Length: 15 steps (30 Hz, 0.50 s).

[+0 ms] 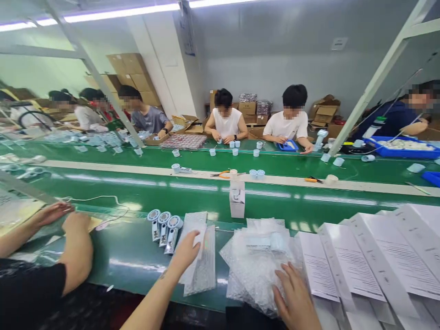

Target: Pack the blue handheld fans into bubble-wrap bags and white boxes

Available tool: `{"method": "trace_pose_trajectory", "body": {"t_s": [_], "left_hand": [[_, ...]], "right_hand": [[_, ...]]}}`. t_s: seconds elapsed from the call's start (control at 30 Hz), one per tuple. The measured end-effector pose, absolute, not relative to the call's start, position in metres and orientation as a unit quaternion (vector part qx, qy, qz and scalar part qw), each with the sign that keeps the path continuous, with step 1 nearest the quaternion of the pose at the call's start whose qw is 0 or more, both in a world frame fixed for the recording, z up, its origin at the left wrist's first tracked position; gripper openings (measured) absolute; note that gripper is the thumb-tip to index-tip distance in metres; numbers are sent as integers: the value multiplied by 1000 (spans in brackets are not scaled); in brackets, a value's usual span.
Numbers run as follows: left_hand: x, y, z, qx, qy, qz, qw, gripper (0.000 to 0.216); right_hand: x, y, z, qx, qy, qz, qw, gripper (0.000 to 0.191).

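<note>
My left hand [186, 251] is over two flat translucent bubble-wrap sleeves [202, 277] on the green bench. Its thumb and index finger show apart; the other fingers are mostly hidden. Just left of it lie three light-blue handheld devices [170, 231] with round heads, side by side, like small handheld fans. My right hand [292, 293] rests with spread fingers on the right edge of a pile of bubble-wrap bags [247, 270]. A light-blue device [271, 242] shows blurred through the plastic on top of that pile.
Folded white printed cartons [357, 261] overlap at right. A small white box [237, 199] stands upright beyond the bags. Past it run a green conveyor [154, 192] and a pale rail with orange-handled pliers [222, 174]. A co-worker's arms [74, 243] are at left; several people sit opposite.
</note>
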<state>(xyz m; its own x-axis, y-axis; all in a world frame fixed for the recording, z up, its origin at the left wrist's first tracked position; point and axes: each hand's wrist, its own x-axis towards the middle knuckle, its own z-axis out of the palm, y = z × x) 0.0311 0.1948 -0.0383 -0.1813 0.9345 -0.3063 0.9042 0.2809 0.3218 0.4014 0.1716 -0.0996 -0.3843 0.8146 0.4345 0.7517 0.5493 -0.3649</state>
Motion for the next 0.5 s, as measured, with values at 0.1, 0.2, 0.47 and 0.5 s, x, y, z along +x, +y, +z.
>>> {"method": "trace_pose_trajectory", "body": {"t_s": [0.1, 0.2, 0.47, 0.5], "left_hand": [[-10, 140, -53, 551, 795, -11, 251, 75], [6, 113, -76, 537, 793, -35, 285, 84], [72, 115, -102, 526, 796, 30, 299, 64], [64, 114, -100, 521, 798, 49, 299, 57]], "right_hand": [[401, 164, -85, -443, -836, 60, 319, 28], [373, 150, -69, -388, -851, 153, 318, 20], [177, 170, -51, -362, -864, 318, 147, 40], [160, 177, -58, -387, -861, 312, 108, 40]]}}
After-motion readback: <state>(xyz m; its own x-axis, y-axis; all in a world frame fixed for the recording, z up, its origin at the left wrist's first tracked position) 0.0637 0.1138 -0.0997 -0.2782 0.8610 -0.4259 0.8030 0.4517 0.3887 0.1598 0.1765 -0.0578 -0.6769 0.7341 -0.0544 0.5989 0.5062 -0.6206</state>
